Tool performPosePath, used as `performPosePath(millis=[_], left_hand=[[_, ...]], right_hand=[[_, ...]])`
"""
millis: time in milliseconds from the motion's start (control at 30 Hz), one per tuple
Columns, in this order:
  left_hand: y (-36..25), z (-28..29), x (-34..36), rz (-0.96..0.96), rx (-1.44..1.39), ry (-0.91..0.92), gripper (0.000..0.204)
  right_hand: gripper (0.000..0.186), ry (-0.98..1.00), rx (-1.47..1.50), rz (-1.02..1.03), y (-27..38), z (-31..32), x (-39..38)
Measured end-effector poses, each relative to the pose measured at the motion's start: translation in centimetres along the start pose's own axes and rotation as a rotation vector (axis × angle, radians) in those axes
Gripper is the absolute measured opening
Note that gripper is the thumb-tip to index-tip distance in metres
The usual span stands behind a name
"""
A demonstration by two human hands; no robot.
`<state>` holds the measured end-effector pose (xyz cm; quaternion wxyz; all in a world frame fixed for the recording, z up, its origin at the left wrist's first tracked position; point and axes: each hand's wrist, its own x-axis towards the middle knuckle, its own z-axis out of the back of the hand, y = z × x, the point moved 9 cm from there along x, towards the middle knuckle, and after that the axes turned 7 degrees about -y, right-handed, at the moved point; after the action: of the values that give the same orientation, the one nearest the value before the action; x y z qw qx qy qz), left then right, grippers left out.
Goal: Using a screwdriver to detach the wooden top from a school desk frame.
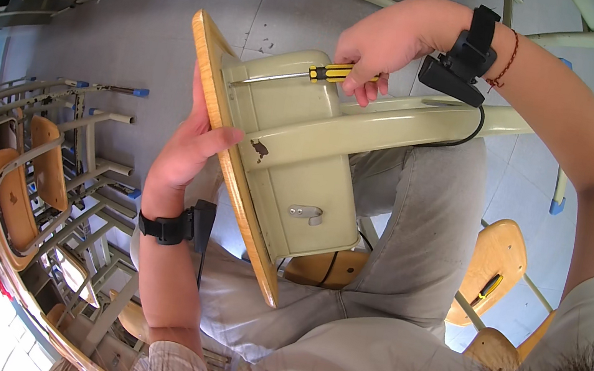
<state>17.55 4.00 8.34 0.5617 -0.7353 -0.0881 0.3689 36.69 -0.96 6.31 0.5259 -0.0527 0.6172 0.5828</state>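
Right hand [371,48], upper centre, gripping yellow-black screwdriver [330,73]; tip at underside of desktop [250,201], upper left of centre. Left hand [198,145], left of centre, clasping desktop edge. Tilted school desk [304,187] mid-frame. Yellow-black tool [487,289] on wooden seat [509,246], lower right.

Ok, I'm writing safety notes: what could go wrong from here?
The screwdriver in the right hand could slip and jab the left hand, which grips the wooden desktop near the tool's tip. The tilted desktop might shift if that hand loosened. The second screwdriver, loose on the chair seat, could roll off if bumped.
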Motion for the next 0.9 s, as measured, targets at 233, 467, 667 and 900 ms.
performPosePath(millis=[233, 467, 667, 900], left_hand=[[-0.1, 0.1, -0.1, 0.01, 0.013, -0.029, 0.112], [-0.3, 0.4, -0.1, 0.005, 0.027, -0.03, 0.108], [-0.3, 1.0, -0.5, 0.031, 0.031, -0.04, 0.106], [-0.5, 1.0, -0.5, 0.003, 0.057, -0.061, 0.108]], right_hand=[[0.014, -0.47, -0.616, 0.22, 1.8, 0.2, -1.3], [0.017, -0.712, -0.882, 0.206, 2.2, 0.8, -1.3], [0.018, -0.232, -0.724, 0.035, 3.1, 1.3, -0.4], [0.017, -0.273, -0.303, 0.056, 2.3, 1.6, -0.5]])
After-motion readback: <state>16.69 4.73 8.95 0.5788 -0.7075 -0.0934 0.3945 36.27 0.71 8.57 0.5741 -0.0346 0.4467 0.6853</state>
